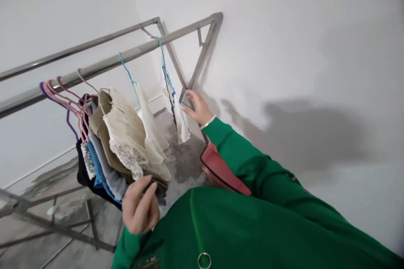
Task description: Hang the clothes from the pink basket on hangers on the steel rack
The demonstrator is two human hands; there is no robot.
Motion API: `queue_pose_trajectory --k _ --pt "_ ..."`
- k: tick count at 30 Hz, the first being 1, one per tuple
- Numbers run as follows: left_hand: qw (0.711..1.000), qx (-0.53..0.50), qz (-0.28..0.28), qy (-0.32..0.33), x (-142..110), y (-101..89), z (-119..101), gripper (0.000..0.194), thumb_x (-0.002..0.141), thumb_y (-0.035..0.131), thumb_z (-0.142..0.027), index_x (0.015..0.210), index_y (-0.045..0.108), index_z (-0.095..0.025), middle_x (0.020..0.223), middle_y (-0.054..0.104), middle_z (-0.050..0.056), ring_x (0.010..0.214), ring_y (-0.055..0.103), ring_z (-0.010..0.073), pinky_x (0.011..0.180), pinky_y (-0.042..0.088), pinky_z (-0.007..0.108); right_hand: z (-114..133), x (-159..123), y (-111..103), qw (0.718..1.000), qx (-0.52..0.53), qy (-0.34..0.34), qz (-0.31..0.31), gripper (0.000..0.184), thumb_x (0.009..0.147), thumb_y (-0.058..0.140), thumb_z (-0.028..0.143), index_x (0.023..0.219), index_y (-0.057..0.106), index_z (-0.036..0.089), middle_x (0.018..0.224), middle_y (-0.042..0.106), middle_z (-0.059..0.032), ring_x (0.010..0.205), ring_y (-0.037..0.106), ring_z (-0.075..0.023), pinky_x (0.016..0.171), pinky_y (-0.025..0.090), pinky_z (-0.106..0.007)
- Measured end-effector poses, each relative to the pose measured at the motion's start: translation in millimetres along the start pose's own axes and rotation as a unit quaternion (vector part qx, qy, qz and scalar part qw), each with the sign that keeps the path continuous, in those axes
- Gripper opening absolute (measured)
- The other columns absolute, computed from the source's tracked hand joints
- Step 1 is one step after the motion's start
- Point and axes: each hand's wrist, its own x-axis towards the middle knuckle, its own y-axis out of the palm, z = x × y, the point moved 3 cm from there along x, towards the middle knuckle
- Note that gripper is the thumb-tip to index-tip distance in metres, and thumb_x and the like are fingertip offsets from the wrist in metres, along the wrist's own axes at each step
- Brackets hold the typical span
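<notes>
A steel clothes rack stands in a room corner with several garments on hangers. My left hand is low at the near side, fingers pinched on the hem of a beige lace-trimmed garment. My right hand, in a green sleeve, reaches out with fingers spread against a white garment that hangs from a blue hanger near the rack's end. A second blue hanger carries another white garment between them.
Pink and purple hangers bunch at the left with blue, grey and dark clothes. A red bag hangs at my side. White walls close in behind and to the right. The rack's lower bars cross the grey floor.
</notes>
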Motion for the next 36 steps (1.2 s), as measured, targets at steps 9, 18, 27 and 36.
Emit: queue_pose_trajectory --k 9,18,27,36 --pt "1.000 0.002 0.013 -0.010 48 103.1 -12 0.030 0.082 0.049 -0.007 0.105 0.063 -0.021 0.102 0.064 0.011 0.092 0.064 0.0188 0.077 0.054 0.031 -9 37 44 0.995 -0.067 0.017 0.070 0.026 0.075 0.051 0.017 0.100 0.056 0.013 0.096 0.061 -0.0137 0.098 0.052 -0.0276 0.092 0.043 -0.044" --pt "0.972 -0.106 0.060 -0.202 166 200.1 68 0.040 0.086 0.057 -0.037 0.120 0.054 -0.015 0.119 0.058 0.015 0.115 0.054 0.0238 0.099 0.044 0.042 -10 -25 14 0.999 0.002 -0.037 0.000 0.031 0.094 0.039 0.044 0.091 0.054 0.017 0.090 0.055 -0.0115 0.096 0.051 -0.0239 0.094 0.044 -0.045" --pt "0.915 -0.335 0.086 -0.206 193 248.2 43 0.026 0.093 0.048 -0.037 0.109 0.053 -0.018 0.102 0.065 0.008 0.102 0.063 0.0192 0.095 0.048 0.039 -40 -51 -17 0.993 0.074 0.065 -0.058 0.032 0.092 0.042 0.039 0.107 0.065 0.021 0.114 0.059 -0.0096 0.113 0.055 -0.0217 0.103 0.043 -0.041" --pt "0.908 -0.409 0.023 -0.090 209 174.0 -28 0.034 0.094 0.043 -0.048 0.121 0.046 -0.027 0.109 0.058 0.002 0.116 0.056 0.0199 0.102 0.043 0.044 -113 -142 -72 0.895 0.098 0.427 -0.083 0.024 0.082 0.047 0.020 0.062 0.057 0.012 0.067 0.068 -0.0052 0.068 0.064 -0.0116 0.072 0.051 -0.026"
